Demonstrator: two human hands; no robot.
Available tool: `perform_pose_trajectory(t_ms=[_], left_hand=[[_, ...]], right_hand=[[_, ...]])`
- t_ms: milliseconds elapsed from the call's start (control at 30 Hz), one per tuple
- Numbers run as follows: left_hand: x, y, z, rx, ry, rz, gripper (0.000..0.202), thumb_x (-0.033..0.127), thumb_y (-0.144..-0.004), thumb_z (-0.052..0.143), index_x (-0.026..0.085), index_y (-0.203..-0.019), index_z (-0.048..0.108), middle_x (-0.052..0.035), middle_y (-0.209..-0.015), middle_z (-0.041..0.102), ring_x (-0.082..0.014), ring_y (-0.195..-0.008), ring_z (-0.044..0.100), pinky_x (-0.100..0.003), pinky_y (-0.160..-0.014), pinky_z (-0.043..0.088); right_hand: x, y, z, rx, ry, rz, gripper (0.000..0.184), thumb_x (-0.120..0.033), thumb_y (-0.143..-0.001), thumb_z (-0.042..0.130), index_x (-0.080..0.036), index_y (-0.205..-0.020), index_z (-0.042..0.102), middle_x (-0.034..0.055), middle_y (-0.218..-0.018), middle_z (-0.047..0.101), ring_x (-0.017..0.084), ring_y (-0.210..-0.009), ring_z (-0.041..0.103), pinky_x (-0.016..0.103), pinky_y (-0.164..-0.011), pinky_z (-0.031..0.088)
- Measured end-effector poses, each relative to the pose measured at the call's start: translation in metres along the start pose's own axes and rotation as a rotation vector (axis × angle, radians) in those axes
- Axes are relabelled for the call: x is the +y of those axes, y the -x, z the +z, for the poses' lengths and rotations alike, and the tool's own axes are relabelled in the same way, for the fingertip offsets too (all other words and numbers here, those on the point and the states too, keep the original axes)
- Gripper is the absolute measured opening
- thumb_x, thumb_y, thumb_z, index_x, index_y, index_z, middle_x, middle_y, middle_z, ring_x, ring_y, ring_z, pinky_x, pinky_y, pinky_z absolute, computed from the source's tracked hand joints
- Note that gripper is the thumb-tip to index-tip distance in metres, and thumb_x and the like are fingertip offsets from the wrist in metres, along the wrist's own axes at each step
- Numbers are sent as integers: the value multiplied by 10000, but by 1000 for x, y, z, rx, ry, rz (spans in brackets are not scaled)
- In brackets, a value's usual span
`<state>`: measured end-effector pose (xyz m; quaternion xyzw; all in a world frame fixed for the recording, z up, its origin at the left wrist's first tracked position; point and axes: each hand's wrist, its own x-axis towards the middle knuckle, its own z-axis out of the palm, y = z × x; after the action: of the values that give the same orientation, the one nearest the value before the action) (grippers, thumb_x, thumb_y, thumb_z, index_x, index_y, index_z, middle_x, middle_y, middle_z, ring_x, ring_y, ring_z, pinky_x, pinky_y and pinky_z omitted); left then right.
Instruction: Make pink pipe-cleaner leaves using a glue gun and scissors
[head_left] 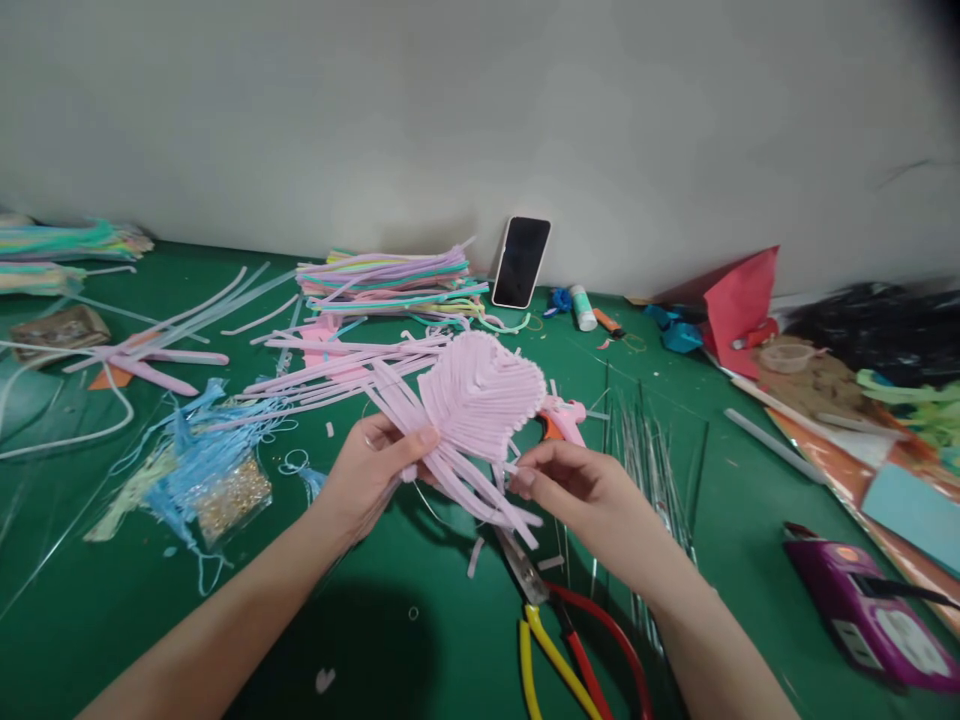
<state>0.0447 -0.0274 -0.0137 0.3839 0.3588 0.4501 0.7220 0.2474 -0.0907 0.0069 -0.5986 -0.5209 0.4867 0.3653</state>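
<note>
Leaf [480,390] of lilac stems is taking shape in two bare hands above a green tabletop [750,520], its broad end pointing toward the far edge. Its ribbed face is showing tight diagonal rows, and a scalloped border is running around the far end and right side, so the body appears largely built. What seems to be remaining is at the narrow end: loose strands [480,490] are spreading free, some toward the far left, others toward the near right, none looking trimmed or fastened.

The left hand [375,465] is clamping the narrow end, thumb laid across the face and fingers tucked beneath, leaving most of the leaf standing out beyond the grip. The right hand [581,490] is working at the near right side, thumb and fingertip pressed together on a strand; whether that strand is a border piece or a loose end is hard to say, the spot being small and blurred.

Tools [534,588] with yellow and red handles are lying just beneath, handles pointing to the tabletop's near edge. A pink glue gun [568,418] is resting behind the right hand, beside wires [637,470]. Blue tassels [202,450] and a bead bag [234,500] are lying to the left, while a stem bundle [390,280] and a phone [521,262] are lining the far edge.
</note>
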Motion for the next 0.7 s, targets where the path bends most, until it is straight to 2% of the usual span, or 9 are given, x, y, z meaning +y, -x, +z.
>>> perform_pose_trajectory(t_ms=[100, 333, 700], left_hand=[[0, 1, 1, -11, -7, 5, 120, 247, -677, 795, 143, -693, 736, 13, -517, 658, -59, -417, 546, -125, -433, 486], [-1, 1, 3, 52, -67, 1, 149, 248, -645, 812, 130, -647, 721, -6, -548, 672, -75, -440, 575, -144, -454, 520], [-4, 1, 2, 89, -168, 8, 129, 243, -662, 796, 131, -667, 731, -2, -578, 662, -87, -475, 581, -169, -452, 538]], right_hand=[[0, -2, -1, 20, 18, -21, 151, -341, -804, 606, -197, -761, 623, 0, -726, 623, 139, -697, 558, 252, -638, 431], [-4, 0, -6, 90, 155, -48, 95, -277, -784, 588, -202, -750, 636, -1, -714, 617, 138, -668, 536, 260, -631, 424], [-3, 0, -9, 92, 222, -60, 79, -252, -779, 576, -203, -752, 632, 2, -732, 634, 144, -682, 550, 261, -641, 433]])
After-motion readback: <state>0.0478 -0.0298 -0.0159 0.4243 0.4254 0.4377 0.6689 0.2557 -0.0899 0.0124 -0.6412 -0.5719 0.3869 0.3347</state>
